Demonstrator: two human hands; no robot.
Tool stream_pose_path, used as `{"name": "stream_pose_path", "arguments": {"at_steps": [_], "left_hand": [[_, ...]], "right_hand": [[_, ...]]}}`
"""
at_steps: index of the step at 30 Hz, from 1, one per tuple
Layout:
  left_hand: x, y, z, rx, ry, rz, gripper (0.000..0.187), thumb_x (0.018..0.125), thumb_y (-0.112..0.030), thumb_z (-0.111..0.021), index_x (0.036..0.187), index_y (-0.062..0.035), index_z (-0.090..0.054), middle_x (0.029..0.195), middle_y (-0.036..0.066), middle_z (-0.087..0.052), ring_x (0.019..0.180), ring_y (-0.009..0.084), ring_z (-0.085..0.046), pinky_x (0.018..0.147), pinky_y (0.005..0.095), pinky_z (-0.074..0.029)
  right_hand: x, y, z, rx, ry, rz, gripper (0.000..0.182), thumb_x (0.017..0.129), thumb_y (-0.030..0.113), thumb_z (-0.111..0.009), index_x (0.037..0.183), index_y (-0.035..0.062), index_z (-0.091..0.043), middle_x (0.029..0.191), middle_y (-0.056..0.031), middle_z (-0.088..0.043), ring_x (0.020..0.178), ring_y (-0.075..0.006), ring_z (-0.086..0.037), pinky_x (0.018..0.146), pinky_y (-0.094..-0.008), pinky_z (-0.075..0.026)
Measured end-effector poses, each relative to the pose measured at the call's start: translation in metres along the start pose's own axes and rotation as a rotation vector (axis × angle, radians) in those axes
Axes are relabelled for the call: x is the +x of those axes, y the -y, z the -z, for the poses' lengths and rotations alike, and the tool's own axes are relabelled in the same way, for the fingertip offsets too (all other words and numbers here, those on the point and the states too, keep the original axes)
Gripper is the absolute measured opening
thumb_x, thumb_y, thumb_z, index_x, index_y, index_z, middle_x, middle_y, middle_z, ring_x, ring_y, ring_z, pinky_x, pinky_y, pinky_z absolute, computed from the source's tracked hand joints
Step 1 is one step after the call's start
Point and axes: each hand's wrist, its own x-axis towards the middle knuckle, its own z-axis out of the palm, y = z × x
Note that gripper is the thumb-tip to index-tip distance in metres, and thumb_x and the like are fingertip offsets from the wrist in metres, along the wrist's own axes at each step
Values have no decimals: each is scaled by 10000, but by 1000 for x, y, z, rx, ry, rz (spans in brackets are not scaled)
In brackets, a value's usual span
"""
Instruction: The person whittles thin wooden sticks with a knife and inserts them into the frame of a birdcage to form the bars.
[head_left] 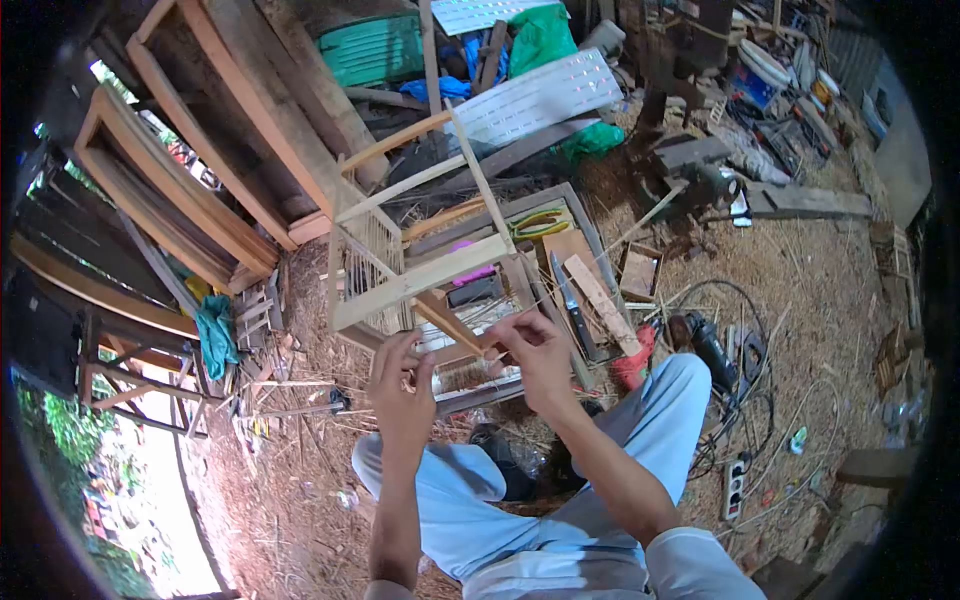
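A light wooden frame with thin slats on its left side stands in front of me. My left hand is at its near edge, fingers curled and apart, with nothing visible between them. To the right, my right hand is closed in a pinch; what its fingertips hold is too small to name. A narrow wooden strip runs from inside the frame toward the right fingertips. Right of the frame, a knife with a dark handle lies beside a pale wooden board.
Black power tool with looping cable and a power strip lie at the right. A small wooden box sits beyond the board. Large wooden frames lean at the left. A perforated metal sheet lies at the back.
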Motion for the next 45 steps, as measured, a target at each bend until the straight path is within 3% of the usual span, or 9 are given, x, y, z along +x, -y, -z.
{"name": "stream_pose_path", "arguments": {"at_steps": [4,7,9,15,24,26,30,32,45], "left_hand": [[0,25,-16,-33,60,119,242,820,-108,-660,1032,-15,-590,911,97,-612,640,159,-575,603,290,-457],[2,23,-22,40,140,140,209,822,-128,-670,967,-6,-583,800,97,-627,592,149,-569,582,292,-446],[3,23,-26,-162,116,342,161,829,-117,-668,892,-3,-574,639,83,-603,517,143,-549,526,287,-419],[5,39,-24,-25,111,122,109,807,-48,-676,839,2,-585,583,72,-597,473,114,-539,466,246,-387],[8,44,-17,-150,182,235,70,808,12,-637,864,26,-599,701,82,-634,542,114,-597,492,247,-465],[10,50,-17,-55,225,74,67,840,22,-601,798,7,-552,685,66,-601,518,117,-541,451,237,-421],[2,57,-20,-116,202,212,97,852,4,-584,761,7,-550,638,64,-588,517,119,-548,456,245,-430],[2,61,-20,-70,178,130,114,851,-16,-585,747,12,-548,596,67,-575,506,119,-552,464,252,-442],[14,46,-16,69,223,96,122,816,-46,-601,712,14,-577,549,49,-571,505,113,-567,484,244,-442]], "right_hand": [[9,-17,-13,72,-87,1,149,849,105,-645,862,-37,-603,780,-95,-622,567,-132,-589,457,-240,-478],[9,-17,-22,137,-125,42,124,846,78,-644,866,-40,-611,760,-82,-620,553,-112,-572,460,-229,-468],[7,-20,-24,108,-127,47,105,853,65,-631,877,-36,-619,752,-72,-626,564,-89,-566,470,-209,-461],[7,-25,-27,72,-194,10,92,839,40,-643,895,-32,-630,748,-55,-637,594,-64,-568,495,-191,-453],[7,-47,-24,-25,-219,47,90,841,57,-653,876,-23,-628,750,-60,-649,561,-47,-525,487,-183,-401],[7,-48,-27,-8,-209,43,96,846,61,-650,877,-27,-625,754,-62,-652,556,-43,-515,483,-183,-392],[2,-48,-30,158,-218,30,101,854,56,-636,906,-30,-643,749,-36,-648,561,-24,-494,476,-162,-382],[-1,-48,-32,158,-206,16,106,864,63,-626,911,-31,-641,765,-45,-653,559,-32,-504,480,-166,-391],[-1,-47,-35,230,-209,19,115,883,70,-601,933,-31,-578,843,-105,-676,550,-47,-509,484,-178,-408]]}}
